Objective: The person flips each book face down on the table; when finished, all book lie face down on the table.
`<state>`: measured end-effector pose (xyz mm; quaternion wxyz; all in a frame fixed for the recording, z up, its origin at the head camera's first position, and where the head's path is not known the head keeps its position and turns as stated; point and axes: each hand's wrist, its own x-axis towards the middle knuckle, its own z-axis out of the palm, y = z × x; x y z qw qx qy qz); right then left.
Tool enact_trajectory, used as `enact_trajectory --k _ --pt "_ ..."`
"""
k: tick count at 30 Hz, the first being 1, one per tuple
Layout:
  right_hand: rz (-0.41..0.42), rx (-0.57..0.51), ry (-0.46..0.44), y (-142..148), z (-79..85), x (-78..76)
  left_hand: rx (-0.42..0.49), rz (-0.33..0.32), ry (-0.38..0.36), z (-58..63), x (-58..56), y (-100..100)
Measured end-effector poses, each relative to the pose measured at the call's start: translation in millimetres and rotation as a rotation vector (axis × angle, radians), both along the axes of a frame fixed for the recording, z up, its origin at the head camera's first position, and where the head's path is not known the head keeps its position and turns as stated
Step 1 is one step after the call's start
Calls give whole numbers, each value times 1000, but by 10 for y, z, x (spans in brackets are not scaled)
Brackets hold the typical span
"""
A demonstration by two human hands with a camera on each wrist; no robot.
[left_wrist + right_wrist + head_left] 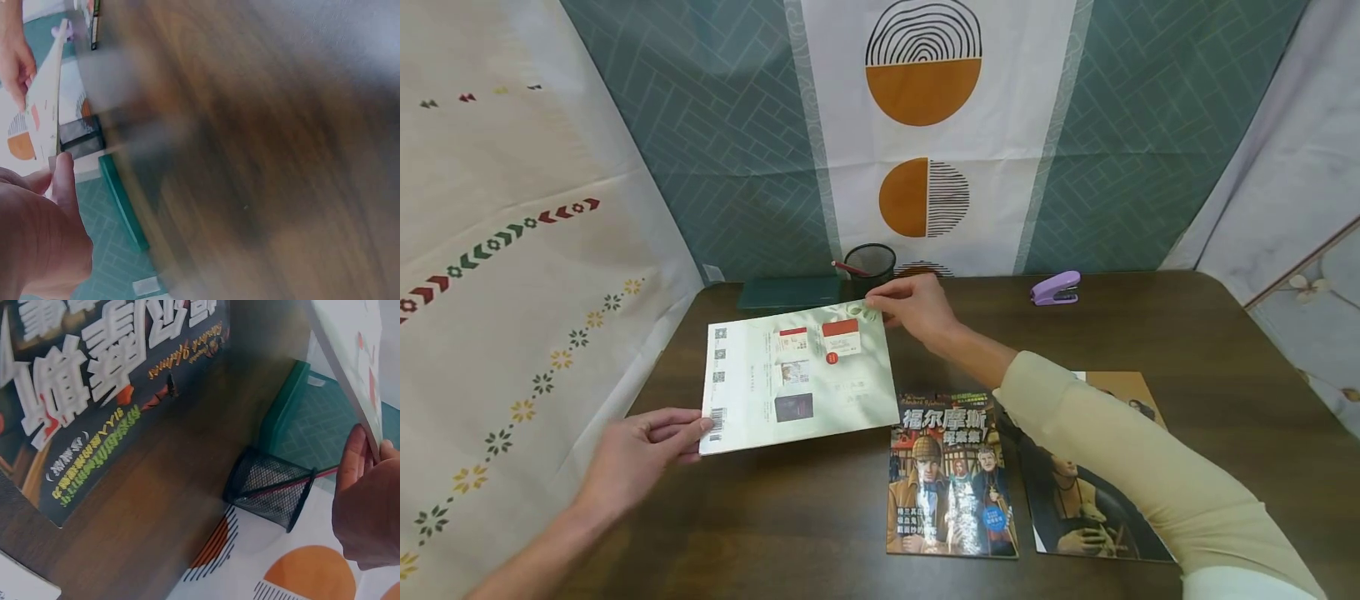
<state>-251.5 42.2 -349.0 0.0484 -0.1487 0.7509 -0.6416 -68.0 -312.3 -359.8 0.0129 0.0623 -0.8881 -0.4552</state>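
A pale green and white magazine (808, 375), its side with small product pictures and QR codes facing up, is held above the table between both hands. My left hand (658, 442) pinches its lower left corner, thumb on top. At the far right corner, my right hand (917, 308) pinches the edge between thumb and fingers. From the left wrist view, the magazine (49, 100) appears nearly edge-on, raised off the wood. Below my right forearm lie a detective comic magazine (951, 475) and a second magazine with a painted figure (1090, 500), partly hidden by the sleeve.
At the back of the dark wooden table (760, 525) stand a black mesh pen cup (871, 265) with a red pencil (850, 268) and a dark green box (790, 292). A purple stapler (1056, 288) sits at the back right. Patterned cloths hang around the table.
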Motion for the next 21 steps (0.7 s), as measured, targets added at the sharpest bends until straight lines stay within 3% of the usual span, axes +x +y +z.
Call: enact_trajectory --k 7,12,21 --pt "47 60 -75 -54 9 -51 70 14 -110 -139 11 38" --pt "45 104 -80 -115 -32 -101 80 10 -130 -228 20 43" --pt "13 87 -73 -255 -102 -172 101 -16 -177 -341 54 85"
